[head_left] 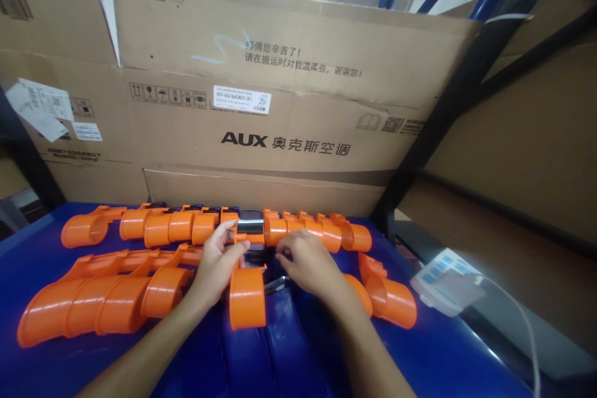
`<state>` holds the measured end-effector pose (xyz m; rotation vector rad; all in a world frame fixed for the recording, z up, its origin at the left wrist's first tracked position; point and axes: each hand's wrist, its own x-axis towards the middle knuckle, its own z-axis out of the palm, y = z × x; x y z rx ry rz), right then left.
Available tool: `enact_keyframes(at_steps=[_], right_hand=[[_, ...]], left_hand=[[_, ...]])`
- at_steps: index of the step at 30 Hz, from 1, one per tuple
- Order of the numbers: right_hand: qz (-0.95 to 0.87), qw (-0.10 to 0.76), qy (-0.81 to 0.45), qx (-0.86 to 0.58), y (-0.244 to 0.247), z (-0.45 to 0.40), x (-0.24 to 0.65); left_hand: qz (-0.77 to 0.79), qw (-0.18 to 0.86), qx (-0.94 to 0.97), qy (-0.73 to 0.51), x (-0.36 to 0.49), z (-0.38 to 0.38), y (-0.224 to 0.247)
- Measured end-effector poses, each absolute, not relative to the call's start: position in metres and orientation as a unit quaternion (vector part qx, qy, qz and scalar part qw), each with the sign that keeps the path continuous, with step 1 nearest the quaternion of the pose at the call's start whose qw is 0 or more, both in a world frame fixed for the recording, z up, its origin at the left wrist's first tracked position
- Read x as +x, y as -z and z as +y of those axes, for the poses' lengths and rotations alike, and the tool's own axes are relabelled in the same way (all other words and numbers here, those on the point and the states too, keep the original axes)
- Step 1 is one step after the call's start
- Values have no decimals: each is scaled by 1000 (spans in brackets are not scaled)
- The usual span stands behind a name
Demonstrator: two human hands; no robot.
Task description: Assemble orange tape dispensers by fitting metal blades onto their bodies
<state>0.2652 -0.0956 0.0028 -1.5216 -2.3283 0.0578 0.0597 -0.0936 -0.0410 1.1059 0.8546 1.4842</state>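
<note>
Left hand: The left hand (218, 261) grips an orange tape holder (254, 239) near its top end, with the thumb on the near side.
Tape holder: It is right in the middle, over the blue table (466, 354), between the two hands.
Ring: A big orange ring (247, 301) hangs just below the left thumb. It looks like part of the same tape holder, but fingers hide where they join.
Right hand: The right hand (305, 258) is just beside the tape holder, with its fingers curled in. I cannot tell if they pinch anything.
Saw edge: A row of little teeth (250, 222) runs along the top. It could nip skin, so fingertips are best down on the smooth orange sides.
Steady hold: The left hand should squeeze firmly but not too hard, so the top does not twist while the right fingers work close by.
Shiny bit: A small shiny thing (276, 286) is under the right fingers. It is too blurry to name.
Rows: More orange holders (121, 301) stand close together on both sides. Small, slow elbow moves would help, because a bump could push them out of line.
</note>
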Motion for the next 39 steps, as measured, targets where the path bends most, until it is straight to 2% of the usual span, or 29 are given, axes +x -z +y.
enact_keyframes(at_steps=[2,4,9,19,26,33,39], right_hand=[[-831,133,-17,-539,1,-99,263],[-835,125,-7,-536,4,-101,260],[-839,152,17,-522,11,-100,256],[-847,165,-45,-503,16,-91,258],[-841,181,-11,-510,12,-91,257],[-809,240,-5,-536,7,-91,256],[-741,413,-108,-518,2,-92,255]], left_hand=[[354,528,466,-615,60,-95,39],[353,530,468,-612,61,-96,38],[354,524,481,-607,61,-96,39],[358,520,488,-603,60,-92,42],[372,515,494,-594,59,-88,48],[386,504,436,-638,56,-88,42],[371,518,392,-663,54,-88,36]])
